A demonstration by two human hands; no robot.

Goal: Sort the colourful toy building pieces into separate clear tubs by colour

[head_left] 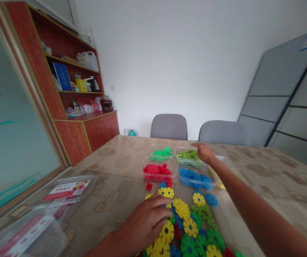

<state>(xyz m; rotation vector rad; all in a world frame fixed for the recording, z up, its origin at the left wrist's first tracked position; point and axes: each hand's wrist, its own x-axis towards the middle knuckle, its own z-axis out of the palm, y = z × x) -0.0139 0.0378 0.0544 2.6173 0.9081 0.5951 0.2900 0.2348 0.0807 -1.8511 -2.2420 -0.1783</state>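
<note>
My left hand rests over the near pile of plastic snowflake discs, its fingers stretched out to the right beside yellow discs. Green discs and blue ones lie mixed in that pile. My right hand reaches over the back right clear tub, which holds light green discs; its index finger points left, with nothing visible in it. Nearer, a tub holds blue discs. On the left, one tub has red pieces and the one behind it bright green discs.
Clear lids with a red and white label and an empty clear container lie at the table's left. Yellow pieces show in a tub behind my right forearm. Two grey chairs stand beyond the patterned table.
</note>
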